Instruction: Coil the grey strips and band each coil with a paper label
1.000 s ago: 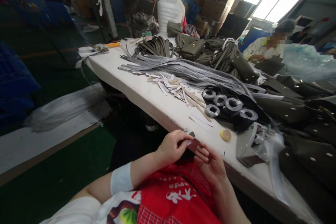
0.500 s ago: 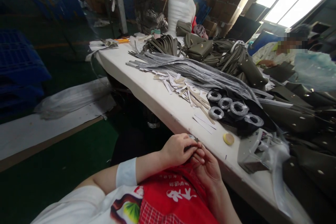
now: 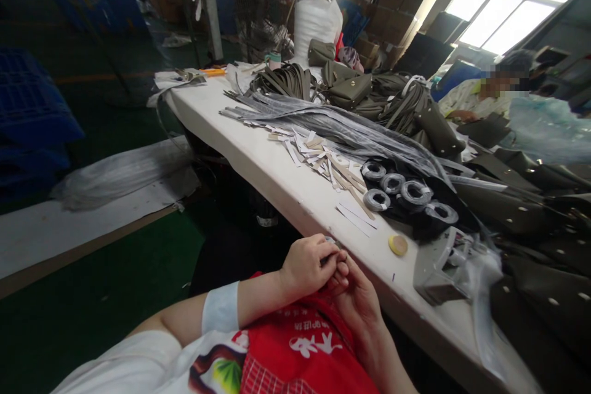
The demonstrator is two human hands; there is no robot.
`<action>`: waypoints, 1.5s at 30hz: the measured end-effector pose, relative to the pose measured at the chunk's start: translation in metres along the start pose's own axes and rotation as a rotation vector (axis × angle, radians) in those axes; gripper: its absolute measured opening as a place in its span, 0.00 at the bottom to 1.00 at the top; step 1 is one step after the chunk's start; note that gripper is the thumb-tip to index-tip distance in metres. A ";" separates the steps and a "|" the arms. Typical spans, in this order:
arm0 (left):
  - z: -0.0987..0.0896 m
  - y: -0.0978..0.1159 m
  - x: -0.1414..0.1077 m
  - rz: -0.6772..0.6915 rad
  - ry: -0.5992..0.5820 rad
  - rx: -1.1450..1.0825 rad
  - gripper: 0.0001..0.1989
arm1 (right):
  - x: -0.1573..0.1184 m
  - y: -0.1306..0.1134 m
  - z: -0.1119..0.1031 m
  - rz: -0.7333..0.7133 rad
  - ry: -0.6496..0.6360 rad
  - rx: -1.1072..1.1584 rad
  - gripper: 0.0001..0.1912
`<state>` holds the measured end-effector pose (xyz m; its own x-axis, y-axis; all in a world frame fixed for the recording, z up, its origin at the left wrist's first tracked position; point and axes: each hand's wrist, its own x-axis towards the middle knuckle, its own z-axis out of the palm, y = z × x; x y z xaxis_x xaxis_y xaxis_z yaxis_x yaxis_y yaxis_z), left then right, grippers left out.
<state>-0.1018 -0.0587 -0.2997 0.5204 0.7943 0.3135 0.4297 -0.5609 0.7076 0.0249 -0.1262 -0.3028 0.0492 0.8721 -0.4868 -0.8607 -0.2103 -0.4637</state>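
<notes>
My left hand [image 3: 308, 263] is closed, its fingertips meeting those of my right hand [image 3: 354, 288] over the red apron [image 3: 318, 332], beside the table's near edge. My right hand is palm up with its fingers curled. Between the two hands is something small and dark, mostly hidden by the fingers, so I cannot make out what it is. On the white table [image 3: 295, 194] just beyond lie a yellow tape roll [image 3: 398, 245], thin white strips [image 3: 355, 220] and a grey tape dispenser [image 3: 443, 271].
Clear coiled rings [image 3: 416, 192] rest on black material. Paper strips [image 3: 318, 157], long plastic-wrapped straps [image 3: 323, 117] and dark olive bags [image 3: 351, 89] cover the far side. Another person [image 3: 484, 95] sits beyond the bags. Blue crates [image 3: 34, 98] stand at the left.
The view has shifted slightly, so the table items appear a little further left. Both hands remain together, with only a small change in finger position.
</notes>
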 end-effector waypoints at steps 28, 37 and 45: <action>0.007 -0.016 0.002 -0.188 -0.120 -0.380 0.14 | 0.019 -0.003 -0.020 -0.264 -0.015 -0.589 0.13; 0.015 -0.019 0.000 -0.340 -0.058 -0.523 0.15 | 0.020 -0.002 -0.027 -0.221 -0.025 -0.681 0.16; 0.011 -0.017 0.005 -0.447 -0.073 -0.613 0.16 | 0.019 -0.001 -0.027 -0.167 -0.010 -0.647 0.15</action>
<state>-0.0981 -0.0477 -0.3170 0.4497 0.8861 -0.1127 0.1348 0.0573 0.9892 0.0404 -0.1212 -0.3311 0.1485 0.9192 -0.3647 -0.3646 -0.2919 -0.8842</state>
